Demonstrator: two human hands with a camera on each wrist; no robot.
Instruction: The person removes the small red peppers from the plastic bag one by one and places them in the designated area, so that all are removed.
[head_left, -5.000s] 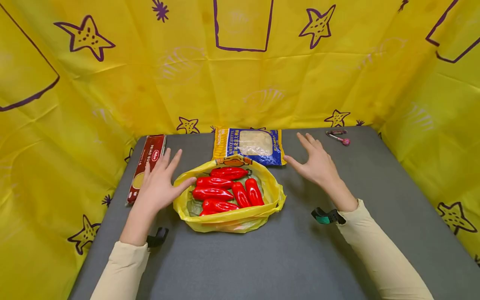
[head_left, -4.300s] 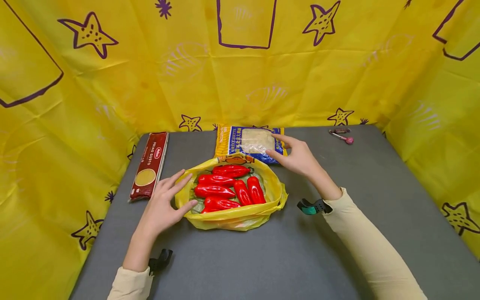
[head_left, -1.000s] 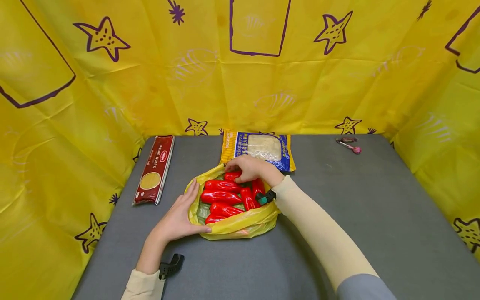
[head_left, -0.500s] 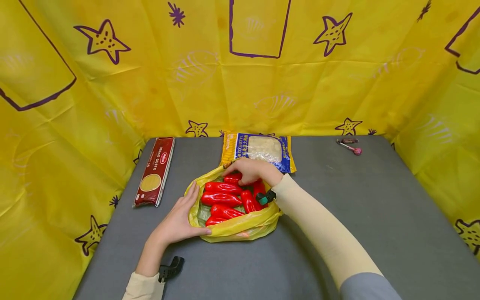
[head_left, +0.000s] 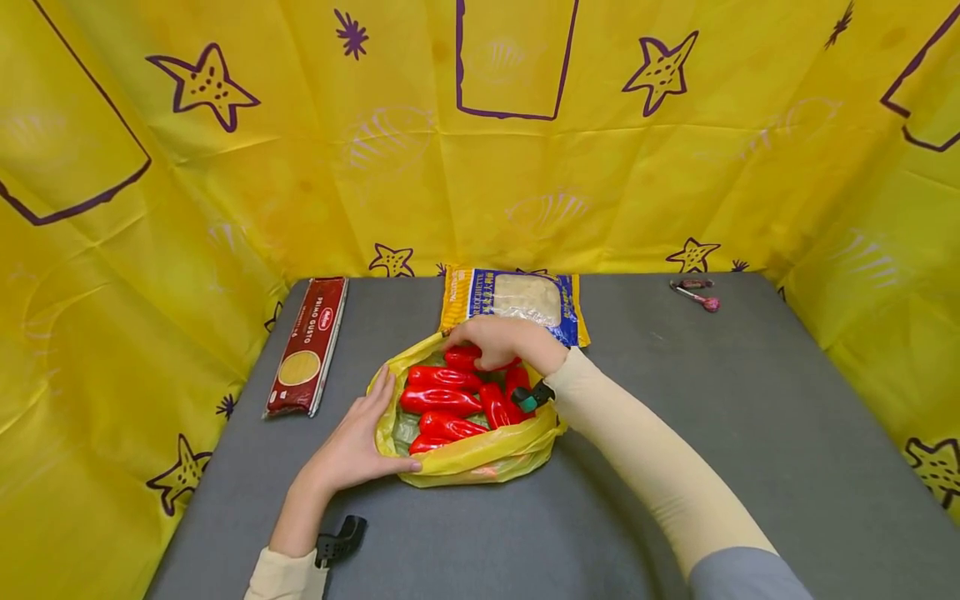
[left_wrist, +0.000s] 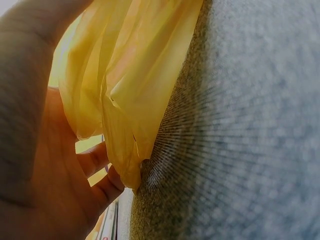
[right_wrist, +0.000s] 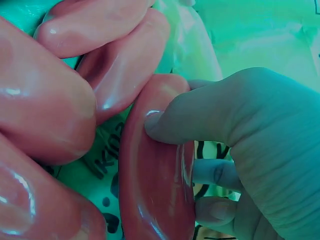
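Observation:
A yellow plastic bag [head_left: 480,472] lies wide-mouthed on the grey table, with several glossy red peppers [head_left: 442,401] inside. My left hand [head_left: 347,448] holds the bag's left end, thumb at the front rim and fingers along the far side. In the left wrist view, bent fingertips touch the yellow plastic bag [left_wrist: 145,85]. Reaching in from the right, my right hand [head_left: 501,342] grips the rearmost red pepper [head_left: 461,358]. The right wrist view shows the thumb on top of this red pepper [right_wrist: 150,200] and fingers along its side. My right hand covers part of the pepper.
Behind the bag lies a blue and yellow pasta packet [head_left: 527,300], partly covered by my right hand. A long dark red pasta packet [head_left: 307,346] is at the left. A pink lollipop [head_left: 710,304] and a small wrapped sweet [head_left: 696,283] lie back right. Yellow cloth [head_left: 495,192] surrounds the table.
My right hand has moved from beside the bag, past the blue packet, into the bag and onto the rearmost pepper. My left hand has come against the bag's left end. Little differs over the last second.

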